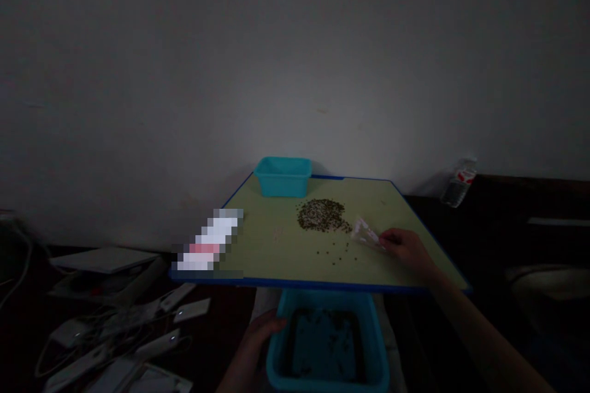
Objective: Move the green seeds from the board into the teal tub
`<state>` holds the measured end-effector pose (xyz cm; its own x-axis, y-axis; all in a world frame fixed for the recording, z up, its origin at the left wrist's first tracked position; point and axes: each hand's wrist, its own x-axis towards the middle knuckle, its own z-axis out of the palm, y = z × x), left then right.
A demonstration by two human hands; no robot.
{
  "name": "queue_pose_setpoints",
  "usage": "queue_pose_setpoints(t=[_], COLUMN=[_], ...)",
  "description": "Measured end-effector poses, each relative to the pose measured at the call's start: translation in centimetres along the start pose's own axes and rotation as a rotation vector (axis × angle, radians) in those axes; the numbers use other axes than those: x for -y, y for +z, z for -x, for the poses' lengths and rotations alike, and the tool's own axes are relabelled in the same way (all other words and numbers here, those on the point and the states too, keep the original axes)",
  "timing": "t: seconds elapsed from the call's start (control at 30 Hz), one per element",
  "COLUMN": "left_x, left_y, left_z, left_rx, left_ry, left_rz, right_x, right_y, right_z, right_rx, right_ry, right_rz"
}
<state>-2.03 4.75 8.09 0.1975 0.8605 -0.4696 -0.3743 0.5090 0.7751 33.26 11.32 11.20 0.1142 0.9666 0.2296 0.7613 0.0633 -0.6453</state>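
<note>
My right hand (402,244) pinches one corner of a small clear plastic bag (365,233) just above the tabletop. Beside the bag's far end lies a spread-out pile of small dark and pale grains (321,215), which look like seeds or beads. Several single grains are scattered nearer to me. Below the table's front edge, my left hand (259,339) grips the left side of a turquoise plastic basin (273,363), thumb over the rim. Dark bits lie on the basin's bottom, too dim to identify.
A second turquoise basin (284,185) stands at the back left of the blue-edged table (267,258). A blurred-out, bright flat object (209,242) lies at the left edge. Cables and power strips (152,344) clutter the lower left. A water bottle (460,184) leans at the right.
</note>
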Motion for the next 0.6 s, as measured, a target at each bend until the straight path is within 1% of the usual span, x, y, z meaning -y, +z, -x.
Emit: queue_pose_setpoints(t=[0.07,0.17,0.23,0.4,0.5,0.6], left_x=[0.1,0.3,0.3,0.3,0.2,0.0], left_y=[-0.2,-0.5,-0.6,-0.3,-0.1,-0.1], left_z=[-0.2,-0.4,-0.5,-0.4,-0.5,-0.5], left_rx=[0.020,0.103,0.135,0.113,0.136,0.162], left_ry=[-0.005,-0.002,0.005,0.001,-0.003,-0.041], left_rz=[0.004,0.001,0.006,0.009,0.014,0.029], right_x=[0.6,1.7,2.3,3.9,4.8,5.5], right_y=[0.7,1.3,1.5,2.0,2.4,2.8], right_z=[0.3,0.9,1.5,2.8,3.4,3.8], right_rx=[-0.005,0.005,0.027,0.097,0.130,0.152], right_ry=[-0.005,-0.029,-0.038,-0.054,-0.067,-0.086], right_rz=[0.008,0.007,0.001,-0.057,-0.102,-0.125])
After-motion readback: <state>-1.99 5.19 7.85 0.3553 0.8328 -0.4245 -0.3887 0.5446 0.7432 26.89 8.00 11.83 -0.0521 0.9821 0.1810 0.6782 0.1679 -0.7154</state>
